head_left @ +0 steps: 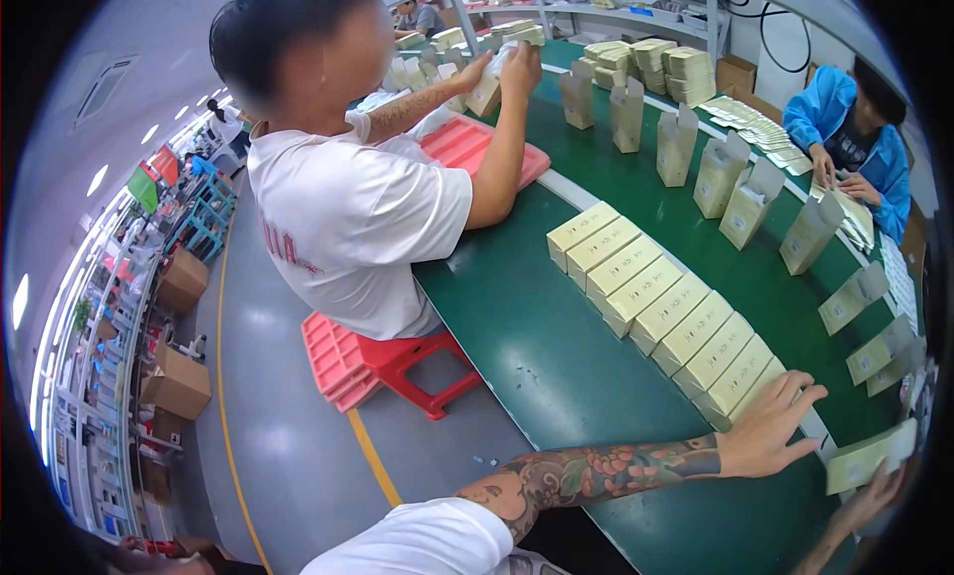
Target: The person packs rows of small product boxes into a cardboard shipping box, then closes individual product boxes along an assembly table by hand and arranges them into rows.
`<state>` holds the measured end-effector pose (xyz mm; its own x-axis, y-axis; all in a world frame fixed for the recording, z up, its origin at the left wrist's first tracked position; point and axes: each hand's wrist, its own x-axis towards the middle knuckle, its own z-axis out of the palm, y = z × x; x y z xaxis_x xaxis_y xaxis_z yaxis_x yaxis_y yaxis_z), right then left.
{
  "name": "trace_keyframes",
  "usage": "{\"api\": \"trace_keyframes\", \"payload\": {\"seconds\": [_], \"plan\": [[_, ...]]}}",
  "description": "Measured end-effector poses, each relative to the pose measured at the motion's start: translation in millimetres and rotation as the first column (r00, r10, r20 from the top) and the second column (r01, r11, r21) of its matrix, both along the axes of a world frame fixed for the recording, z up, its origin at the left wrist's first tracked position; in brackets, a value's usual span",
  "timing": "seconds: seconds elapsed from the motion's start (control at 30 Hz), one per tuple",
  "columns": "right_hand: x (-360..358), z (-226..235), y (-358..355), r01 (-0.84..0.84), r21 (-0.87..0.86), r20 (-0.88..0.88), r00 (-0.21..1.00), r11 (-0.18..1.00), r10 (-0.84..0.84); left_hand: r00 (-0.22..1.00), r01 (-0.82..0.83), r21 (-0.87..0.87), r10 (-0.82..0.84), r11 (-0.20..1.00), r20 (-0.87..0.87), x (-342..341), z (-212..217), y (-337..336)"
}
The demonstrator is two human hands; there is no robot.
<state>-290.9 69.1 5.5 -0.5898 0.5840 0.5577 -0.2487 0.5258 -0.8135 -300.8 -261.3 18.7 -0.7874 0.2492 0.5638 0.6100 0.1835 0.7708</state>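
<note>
My left hand [770,428], at the end of a tattooed forearm, has its fingers spread by the nearest end of a row of closed pale-yellow cartons [668,312]. Its fingertips overlap the last carton [763,381]; whether they press on it I cannot tell. At the right rim, my right hand [874,495] grips another pale-yellow carton [863,462] from below; that carton lies tilted over the table edge area. Several upright cartons with raised flaps, such as this open carton [750,202], stand on the green belt [636,192] beyond the row.
On the left, a person in a white shirt [348,217] sits on a red stool [422,366], holding a carton and white wrapping over a red tray [467,148]. Across the belt, a person in a blue jacket [825,113] handles flat cartons. Stacked flat cartons [686,75] stand behind.
</note>
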Motion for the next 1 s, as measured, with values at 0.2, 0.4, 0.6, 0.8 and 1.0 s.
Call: {"api": "trace_keyframes", "payload": {"seconds": [0.2, 0.4, 0.6, 0.8, 1.0], "plan": [[46.1, -5.7, -158.3, -0.524, -0.426, -0.152, 0.845, 0.737, 0.513, 0.916, 0.289, 0.156, -0.321, 0.944, 0.241, 41.8, 5.8, 7.1], [60.7, -15.6, -158.8, -0.498, -0.563, 0.021, 0.789, 0.659, 0.614, 0.93, 0.269, 0.172, -0.302, 0.948, 0.211, 56.9, 0.8, 7.0], [60.3, 17.8, -217.1, -0.374, -0.682, -0.119, 0.905, 0.629, 0.41, 0.939, 0.256, 0.022, -0.253, 0.967, 0.234, 52.6, -27.8, 14.3], [61.2, -13.4, -162.0, -0.621, -0.493, -0.136, 0.747, 0.609, 0.651, 0.911, 0.187, 0.309, -0.283, 0.932, 0.301, 55.0, -7.7, 18.1], [59.2, -15.6, -153.9, -0.625, -0.509, -0.13, 0.736, 0.592, 0.664, 0.917, 0.202, 0.289, -0.284, 0.936, 0.281, 52.2, -8.9, 14.6]]}}
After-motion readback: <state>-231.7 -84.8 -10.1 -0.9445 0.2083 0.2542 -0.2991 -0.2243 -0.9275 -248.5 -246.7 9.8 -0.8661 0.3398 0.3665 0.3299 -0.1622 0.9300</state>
